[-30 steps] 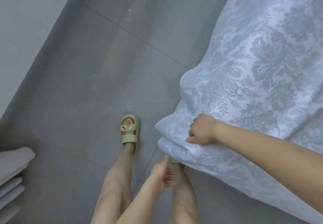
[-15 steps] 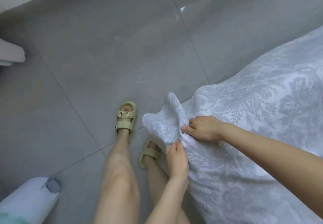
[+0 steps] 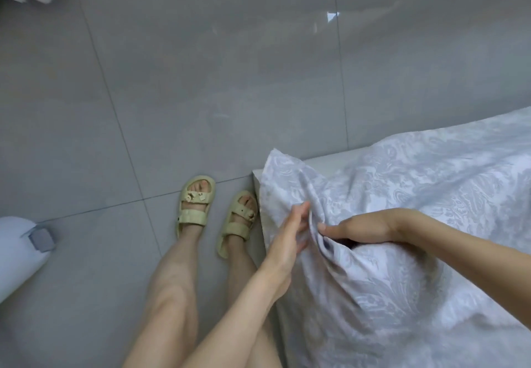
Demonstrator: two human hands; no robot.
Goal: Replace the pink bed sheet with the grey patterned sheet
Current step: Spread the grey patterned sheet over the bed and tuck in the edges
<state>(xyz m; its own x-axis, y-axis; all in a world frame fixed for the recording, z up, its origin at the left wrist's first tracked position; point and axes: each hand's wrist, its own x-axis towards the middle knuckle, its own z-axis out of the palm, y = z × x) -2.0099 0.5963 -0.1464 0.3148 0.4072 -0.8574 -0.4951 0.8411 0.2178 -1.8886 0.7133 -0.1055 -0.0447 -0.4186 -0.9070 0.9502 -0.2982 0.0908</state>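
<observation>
Bunching a fold of the grey patterned sheet [image 3: 416, 195], the right hand [image 3: 359, 228] has its grip clenched on the cloth, with its fingers buried in the crease and its thumb pointing toward 9 o'clock. The left hand [image 3: 290, 232] touches the same fold from the 9 o'clock side, its grip released and its fingers nearly straight against the fabric. The sheet fills the frame from 3 to 6 o'clock and drapes over the corner of the bed [image 3: 324, 163]. Its loose corner stands up and points toward 11 o'clock, while its length runs off toward 4 o'clock. Two feet in pale sandals [image 3: 195, 203] stand on the grey tiled floor [image 3: 201, 80] just beside the bed corner. A white rounded object [image 3: 14, 255] lies at 8 o'clock.
</observation>
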